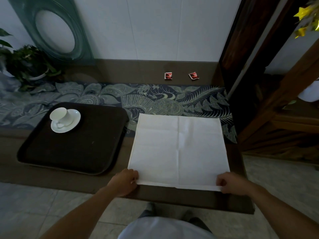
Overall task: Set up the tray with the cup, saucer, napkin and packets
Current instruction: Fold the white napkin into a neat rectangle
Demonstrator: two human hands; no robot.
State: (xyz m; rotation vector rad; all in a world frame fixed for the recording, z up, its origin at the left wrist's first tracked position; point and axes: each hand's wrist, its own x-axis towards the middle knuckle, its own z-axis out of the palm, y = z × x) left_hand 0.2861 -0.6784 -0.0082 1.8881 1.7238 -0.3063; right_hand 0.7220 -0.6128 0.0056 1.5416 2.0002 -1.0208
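Note:
A white napkin (178,149) lies spread flat on the table, right of a dark tray (77,149). My left hand (125,181) pinches the napkin's near left corner and my right hand (231,183) pinches its near right corner. On the tray's far left part a white cup (60,115) lies tipped on a white saucer (69,125). Two small red packets, one (168,75) left of the other (193,75), lie on the bare table near the wall.
A patterned blue runner (155,99) crosses the table under the napkin's far edge. A potted plant (27,64) and a round-framed mirror (55,30) stand at the back left. Dark wooden furniture (269,100) rises at the right. The tiled floor (43,204) lies below.

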